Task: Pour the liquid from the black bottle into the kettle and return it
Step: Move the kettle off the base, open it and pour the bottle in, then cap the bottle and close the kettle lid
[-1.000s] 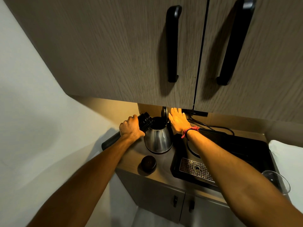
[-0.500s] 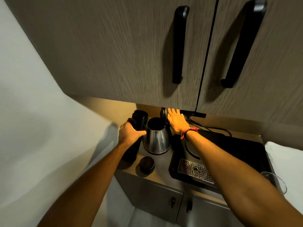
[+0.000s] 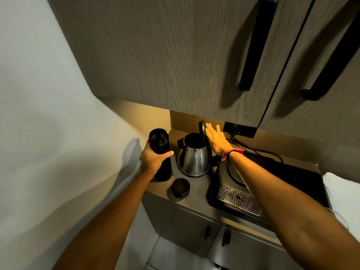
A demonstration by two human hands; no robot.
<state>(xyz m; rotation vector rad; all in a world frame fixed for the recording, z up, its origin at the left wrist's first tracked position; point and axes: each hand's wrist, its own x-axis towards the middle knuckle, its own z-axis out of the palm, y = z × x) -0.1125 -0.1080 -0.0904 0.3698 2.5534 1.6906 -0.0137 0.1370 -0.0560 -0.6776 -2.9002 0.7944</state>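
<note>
Black bottle (image 3: 160, 152) upright on countertop (image 3: 196, 190) at left edge, just beside steel kettle (image 3: 193, 154), mouth open, cap (image 3: 181, 187) lying in front. Left hand (image 3: 153, 159) wrapped round mid-body; right hand (image 3: 217, 140) flat and spread against raised kettle lid (image 3: 202, 128), holding nothing. Rigid, smooth, probably slick and lighter now if emptied; best gripped mid-body as here, set down straight, clear of counter edge.
</note>
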